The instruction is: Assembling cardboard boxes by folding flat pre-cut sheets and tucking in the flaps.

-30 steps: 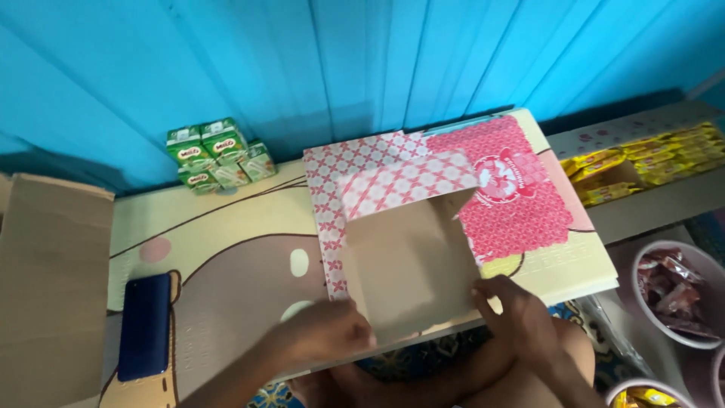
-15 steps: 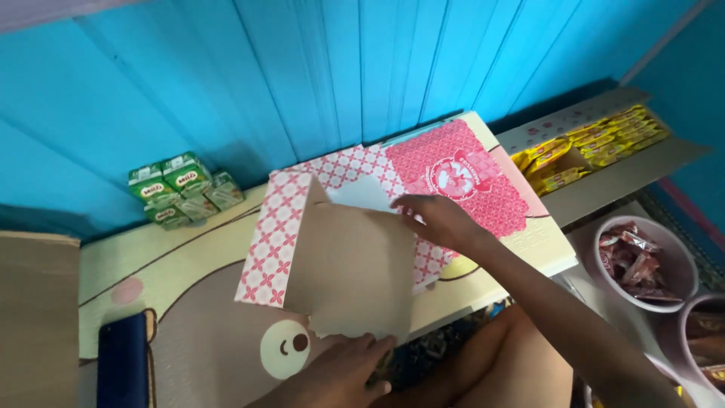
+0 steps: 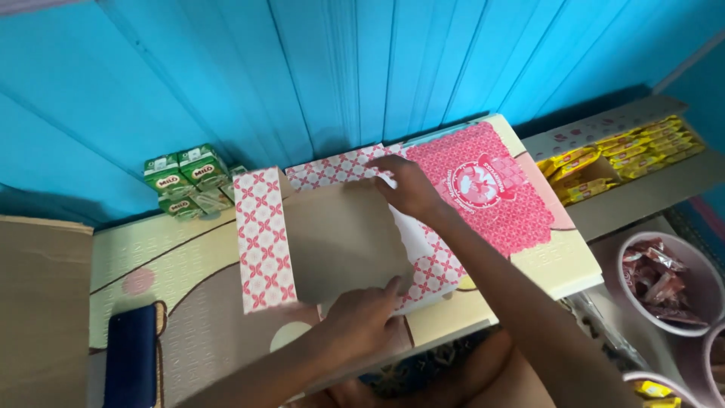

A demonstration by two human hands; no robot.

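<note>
A flat cardboard box blank (image 3: 340, 234), brown inside with a red-and-white lattice print outside, lies half folded on a low table (image 3: 174, 257). My left hand (image 3: 362, 321) presses its near edge. My right hand (image 3: 408, 185) grips the far flap and folds it over the brown panel. The side wall with the lattice print (image 3: 263, 238) stands up on the left. Under and beside the blank lies a pink printed box sheet (image 3: 491, 189).
Green drink cartons (image 3: 185, 181) are stacked by the blue wall. A dark blue object (image 3: 130, 366) lies at the table's left front. A carton of yellow packets (image 3: 619, 155) sits at the right. A bowl of red wrapped sweets (image 3: 664, 283) stands lower right. Brown cardboard (image 3: 41, 310) lies at left.
The box blank went from an upright open tray to a flatter fold. My right hand moved from the near edge to the far flap; my left hand stayed at the near edge.
</note>
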